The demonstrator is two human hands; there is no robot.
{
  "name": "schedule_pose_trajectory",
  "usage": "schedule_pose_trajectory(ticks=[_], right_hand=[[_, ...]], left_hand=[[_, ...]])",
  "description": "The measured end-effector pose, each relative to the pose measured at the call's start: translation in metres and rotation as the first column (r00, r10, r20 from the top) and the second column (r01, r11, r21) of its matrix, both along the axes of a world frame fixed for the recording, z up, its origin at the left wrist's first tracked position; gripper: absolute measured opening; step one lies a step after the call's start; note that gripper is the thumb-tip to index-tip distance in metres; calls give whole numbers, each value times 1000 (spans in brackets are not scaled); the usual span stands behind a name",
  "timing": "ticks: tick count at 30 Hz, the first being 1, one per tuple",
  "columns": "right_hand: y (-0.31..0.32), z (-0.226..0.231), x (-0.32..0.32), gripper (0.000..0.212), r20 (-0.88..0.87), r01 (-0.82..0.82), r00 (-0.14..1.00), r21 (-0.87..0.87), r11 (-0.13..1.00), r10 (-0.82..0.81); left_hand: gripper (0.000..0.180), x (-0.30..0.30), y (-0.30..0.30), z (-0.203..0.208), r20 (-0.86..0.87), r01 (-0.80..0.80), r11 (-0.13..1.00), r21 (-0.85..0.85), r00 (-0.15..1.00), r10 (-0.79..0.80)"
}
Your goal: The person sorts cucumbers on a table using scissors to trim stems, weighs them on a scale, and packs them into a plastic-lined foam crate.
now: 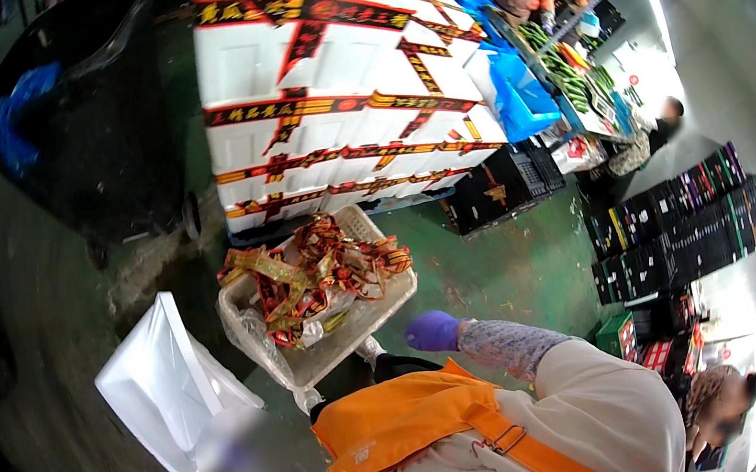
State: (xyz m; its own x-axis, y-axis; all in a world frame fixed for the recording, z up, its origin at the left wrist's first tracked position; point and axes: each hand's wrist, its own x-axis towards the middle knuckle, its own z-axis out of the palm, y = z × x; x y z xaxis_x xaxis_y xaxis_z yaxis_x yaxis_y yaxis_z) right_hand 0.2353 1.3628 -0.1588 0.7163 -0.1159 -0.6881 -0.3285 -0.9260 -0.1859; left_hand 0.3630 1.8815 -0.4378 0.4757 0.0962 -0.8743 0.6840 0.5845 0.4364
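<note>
My left hand [233, 452], blurred, is at the near edge of a white foam box [149, 379]. The box is tilted, and the blur hides whether my fingers grip it. My right hand [432, 332], in a purple glove below a patterned sleeve, is curled into a loose fist with nothing visible in it. It hangs over the floor, to the right of a pale plastic crate [306, 374]. Crumpled red, black and gold packing tape [306, 270] and clear plastic film fill that crate, which stands in front of my feet.
A tall stack of taped white foam boxes [316, 71] rises ahead. A black wheeled bin [98, 169] stands at left. Black crates [502, 190] sit right of the stack, with more crates [677, 233] further right. People work at a table of green vegetables [569, 83].
</note>
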Motion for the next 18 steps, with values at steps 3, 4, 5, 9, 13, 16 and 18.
schedule_pose_trajectory(ticks=[3, 4, 5, 9, 13, 16, 18], right_hand=[[-23, -8, -61, 31, -56, 130, 991, 108, 986, -125], [-27, 0, -77, 32, -83, 178, 983, 156, 972, -166], [-44, -25, -113, 34, -142, 291, 955, 307, 906, -258], [-94, -87, -187, 38, -230, 571, 811, 511, 643, -538], [-158, -104, -247, 26, -415, 805, 548, 499, 321, -726], [-221, -65, -285, 21, -47, 587, 797, 298, 753, -603], [-269, -86, -348, 23, -145, 764, 521, 518, 383, -841]], left_hand=[[17, -16, -23, -2, -73, 145, 989, 14, 987, -144], [16, -21, -36, 4, -105, 208, 978, 17, 973, -205], [15, -28, -51, 9, -141, 288, 958, 7, 949, -284], [12, -41, -111, 37, -180, 504, 864, -12, 849, -498], [12, -41, -212, 65, 94, 351, 935, 49, 930, -354], [31, -28, -307, 135, -8, 625, 745, 233, 767, -641], [34, -21, -345, 47, 303, 484, 544, 685, 490, -817]])
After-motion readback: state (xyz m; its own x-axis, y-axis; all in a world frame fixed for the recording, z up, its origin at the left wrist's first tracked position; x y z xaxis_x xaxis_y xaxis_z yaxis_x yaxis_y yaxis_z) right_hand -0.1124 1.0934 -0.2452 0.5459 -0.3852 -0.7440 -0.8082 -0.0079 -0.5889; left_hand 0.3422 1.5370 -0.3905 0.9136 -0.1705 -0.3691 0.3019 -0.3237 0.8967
